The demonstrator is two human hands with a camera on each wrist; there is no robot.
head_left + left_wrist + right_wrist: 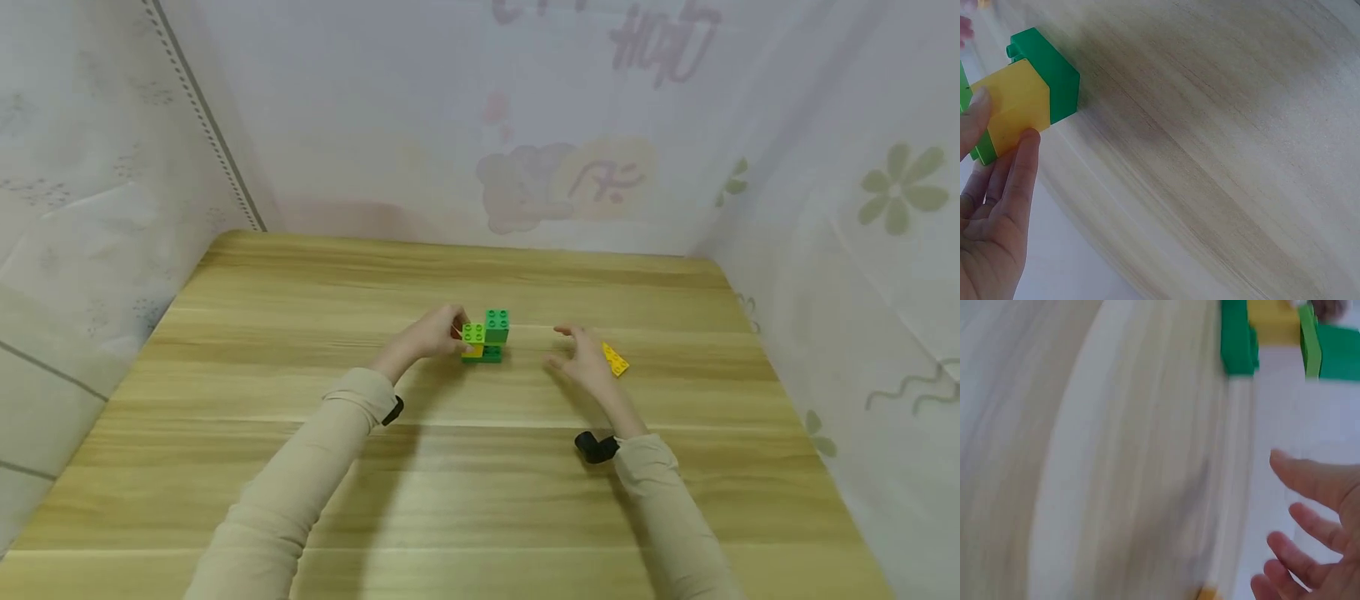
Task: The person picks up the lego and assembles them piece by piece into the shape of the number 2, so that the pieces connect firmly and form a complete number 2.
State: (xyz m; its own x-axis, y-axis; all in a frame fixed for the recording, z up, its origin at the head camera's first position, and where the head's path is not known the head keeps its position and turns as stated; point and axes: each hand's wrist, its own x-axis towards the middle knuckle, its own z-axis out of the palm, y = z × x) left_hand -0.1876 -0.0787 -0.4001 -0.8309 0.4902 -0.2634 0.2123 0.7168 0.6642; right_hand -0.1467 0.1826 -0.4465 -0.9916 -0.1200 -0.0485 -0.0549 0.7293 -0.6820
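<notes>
A small stack of toy building bricks stands on the table: a dark green brick [1063, 81] at the bottom, a yellow brick [1019, 103] on it, then a lime green piece [473, 332]. A green brick [497, 326] sits on the lime piece's right end. My left hand [432, 333] grips the stack from the left, thumb and fingers on opposite sides of the yellow brick. To the right of the stack, apart from it, my right hand [587, 360] holds nothing, its fingers spread and slightly bent. A yellow studded piece [615, 359] lies just beyond that hand, partly hidden by it.
The wood-grain table [480, 483] stretches around both hands. Pale patterned sheets [375, 125] hang behind it and at both sides. A black strap [597, 448] sits on the right wrist, with another black band [393, 410] on the left.
</notes>
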